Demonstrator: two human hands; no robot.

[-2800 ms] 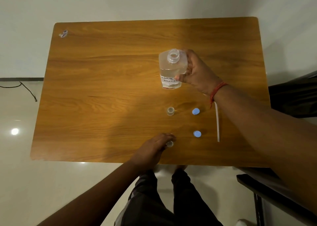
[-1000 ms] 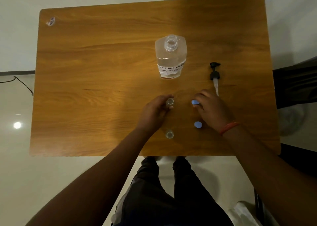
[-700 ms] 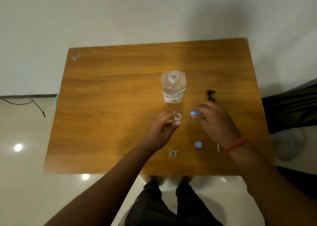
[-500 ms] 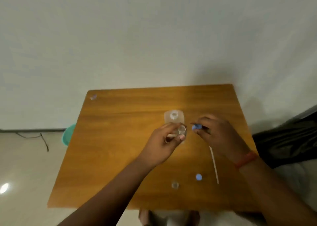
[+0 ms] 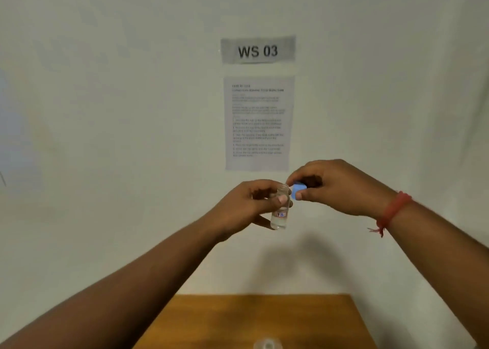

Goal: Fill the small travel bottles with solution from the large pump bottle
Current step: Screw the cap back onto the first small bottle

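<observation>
Both hands now raised off table, up before wall — left hand gripping small travel bottle upright, right hand pinching blue cap beside its open neck. Filling likely done — capping beginning. Large bottle barely showing at bottom edge.

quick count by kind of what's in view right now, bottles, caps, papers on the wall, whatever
small bottles: 1, held up in the left hand
blue caps: 1, pinched in the right hand
large bottles: 1, only its top shows at the bottom edge
wall papers: 2, the WS 03 sign and a printed sheet
tables: 1
total: 6
</observation>
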